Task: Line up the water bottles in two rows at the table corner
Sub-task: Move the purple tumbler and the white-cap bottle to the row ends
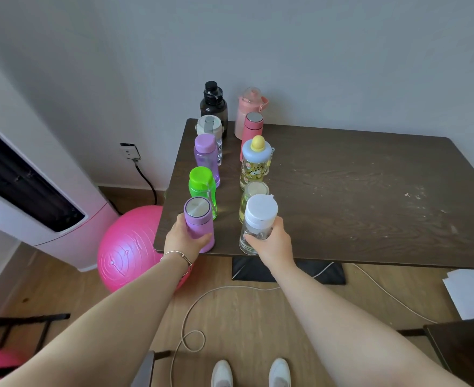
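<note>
Two rows of water bottles stand along the left end of the dark wooden table [356, 196]. The left row runs from a black bottle [214, 106] at the back, past a white-lidded one [209, 127], a purple one [205, 156] and a green one [201, 185], to a lilac flask [198, 219] at the front edge. My left hand [184, 241] grips that flask. In the right row are a pale pink jug [248, 113], a pink flask [253, 129], a yellow-capped cartoon bottle [256, 160], a yellowish bottle [251, 196] and a clear white-capped bottle [258, 222], held by my right hand [272, 243].
A pink exercise ball [127, 247] sits on the floor left of the table, beside a white standing appliance [35, 196]. A white cable [202, 303] loops over the wooden floor. The table's black base [286, 270] and some white papers [470, 291] lie below.
</note>
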Action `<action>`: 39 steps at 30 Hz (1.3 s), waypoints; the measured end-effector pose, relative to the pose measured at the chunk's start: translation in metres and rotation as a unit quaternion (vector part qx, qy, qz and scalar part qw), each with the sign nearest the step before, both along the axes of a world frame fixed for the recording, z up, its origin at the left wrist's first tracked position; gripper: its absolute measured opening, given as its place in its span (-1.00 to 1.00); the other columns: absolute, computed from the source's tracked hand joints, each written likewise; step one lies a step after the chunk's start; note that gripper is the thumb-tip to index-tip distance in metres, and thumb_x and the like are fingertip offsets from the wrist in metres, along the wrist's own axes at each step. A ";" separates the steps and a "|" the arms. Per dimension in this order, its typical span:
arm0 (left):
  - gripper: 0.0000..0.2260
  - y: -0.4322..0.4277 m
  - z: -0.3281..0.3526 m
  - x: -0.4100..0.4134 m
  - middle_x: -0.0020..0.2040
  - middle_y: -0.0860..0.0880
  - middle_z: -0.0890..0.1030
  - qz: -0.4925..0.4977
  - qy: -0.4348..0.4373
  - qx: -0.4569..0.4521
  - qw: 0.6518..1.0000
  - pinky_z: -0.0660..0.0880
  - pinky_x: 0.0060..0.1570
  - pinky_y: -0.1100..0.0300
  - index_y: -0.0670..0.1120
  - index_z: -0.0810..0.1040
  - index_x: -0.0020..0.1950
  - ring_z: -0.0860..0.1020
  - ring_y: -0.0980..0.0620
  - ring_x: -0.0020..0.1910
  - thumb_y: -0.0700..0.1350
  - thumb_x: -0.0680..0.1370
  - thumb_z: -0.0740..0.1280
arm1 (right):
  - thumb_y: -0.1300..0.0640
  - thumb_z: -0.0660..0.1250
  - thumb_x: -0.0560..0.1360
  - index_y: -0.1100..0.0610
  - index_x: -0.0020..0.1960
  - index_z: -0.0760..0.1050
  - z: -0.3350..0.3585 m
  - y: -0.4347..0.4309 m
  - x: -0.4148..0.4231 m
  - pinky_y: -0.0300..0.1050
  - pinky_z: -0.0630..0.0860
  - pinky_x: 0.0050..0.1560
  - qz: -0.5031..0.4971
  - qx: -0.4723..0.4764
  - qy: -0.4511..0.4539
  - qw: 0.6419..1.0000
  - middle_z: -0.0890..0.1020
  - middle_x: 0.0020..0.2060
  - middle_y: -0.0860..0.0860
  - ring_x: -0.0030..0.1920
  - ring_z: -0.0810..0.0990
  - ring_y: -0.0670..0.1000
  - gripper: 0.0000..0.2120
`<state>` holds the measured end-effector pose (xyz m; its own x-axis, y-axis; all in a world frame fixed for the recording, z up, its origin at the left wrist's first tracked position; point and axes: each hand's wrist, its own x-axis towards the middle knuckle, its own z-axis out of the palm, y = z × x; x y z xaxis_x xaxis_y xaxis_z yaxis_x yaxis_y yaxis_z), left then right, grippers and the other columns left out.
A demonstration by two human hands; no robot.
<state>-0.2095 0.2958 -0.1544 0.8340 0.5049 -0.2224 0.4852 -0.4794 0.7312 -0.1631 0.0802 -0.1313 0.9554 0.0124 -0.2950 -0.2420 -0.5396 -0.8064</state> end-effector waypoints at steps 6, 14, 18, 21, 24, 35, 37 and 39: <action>-0.55 0.002 0.000 0.008 -0.04 -0.05 0.57 -0.008 -0.004 -0.003 1.000 0.40 -0.17 0.12 0.06 0.32 0.05 0.53 -0.12 -0.08 0.02 0.35 0.53 | 0.07 0.65 0.43 0.08 0.50 0.32 -0.001 0.001 0.001 0.05 0.58 0.31 0.012 -0.014 -0.005 1.000 0.58 0.38 0.03 0.39 0.56 0.12 -0.23; -0.55 0.007 0.000 0.006 -0.07 -0.07 0.54 -0.034 0.013 0.016 0.999 0.39 -0.18 0.12 0.02 0.31 0.03 0.52 -0.13 -0.10 0.03 0.35 0.53 | 0.06 0.65 0.44 0.08 0.51 0.31 -0.002 0.002 0.003 0.06 0.58 0.34 0.019 -0.020 -0.008 1.000 0.57 0.39 0.03 0.40 0.55 0.13 -0.22; -0.55 0.006 0.000 0.006 -0.05 -0.06 0.55 -0.034 0.009 0.020 0.999 0.38 -0.17 0.13 0.02 0.31 0.03 0.51 -0.12 -0.09 0.02 0.35 0.53 | 0.06 0.64 0.44 0.08 0.52 0.30 -0.001 0.003 0.005 0.09 0.57 0.36 0.027 -0.021 -0.009 0.999 0.56 0.40 0.04 0.41 0.55 0.13 -0.22; -0.56 0.007 -0.002 0.006 -0.06 -0.07 0.55 -0.035 0.006 0.016 0.999 0.39 -0.18 0.12 0.02 0.32 0.03 0.53 -0.13 -0.10 0.02 0.35 0.53 | 0.06 0.64 0.45 0.09 0.51 0.31 -0.001 0.002 0.005 0.09 0.57 0.36 0.029 -0.026 -0.009 0.999 0.57 0.39 0.04 0.41 0.55 0.14 -0.23; -0.56 0.008 -0.004 0.006 -0.08 -0.08 0.55 -0.034 0.005 0.015 0.999 0.41 -0.19 0.10 0.00 0.33 0.02 0.54 -0.15 -0.10 0.02 0.35 0.53 | 0.05 0.64 0.44 0.09 0.51 0.32 -0.001 0.002 0.004 0.10 0.57 0.35 0.025 -0.027 -0.011 0.999 0.58 0.39 0.05 0.40 0.56 0.15 -0.24; -0.44 0.006 -0.002 0.002 0.13 -0.15 0.53 -0.040 0.027 0.029 0.998 0.39 -0.13 0.10 -0.10 0.33 0.27 0.52 -0.16 0.00 -0.01 0.39 0.51 | 0.09 0.62 0.48 0.11 0.55 0.26 0.001 0.005 0.004 0.11 0.54 0.41 0.039 -0.031 -0.007 0.999 0.51 0.46 0.07 0.47 0.50 0.15 -0.21; -0.46 0.005 -0.001 0.000 0.14 -0.15 0.51 -0.052 0.030 0.048 0.997 0.36 -0.13 0.11 -0.12 0.33 0.26 0.49 -0.13 -0.03 -0.02 0.41 0.49 | 0.10 0.62 0.47 0.10 0.55 0.27 0.001 0.006 0.004 0.12 0.53 0.43 0.042 -0.035 -0.011 0.998 0.50 0.47 0.06 0.48 0.49 0.14 -0.21; -0.45 0.004 0.000 -0.002 0.18 -0.15 0.50 -0.061 0.032 0.059 0.996 0.35 -0.12 0.12 -0.12 0.32 0.30 0.49 -0.13 0.01 -0.01 0.42 0.48 | 0.10 0.63 0.46 0.09 0.55 0.28 0.002 0.006 0.004 0.13 0.52 0.44 0.045 -0.039 -0.016 0.998 0.48 0.47 0.05 0.49 0.48 0.14 -0.20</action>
<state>-0.2117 0.3003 -0.1544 0.8772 0.4259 -0.2218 0.4611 -0.6184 0.6364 -0.1594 0.0859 -0.1293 0.9606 0.0766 -0.2673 -0.1643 -0.6191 -0.7680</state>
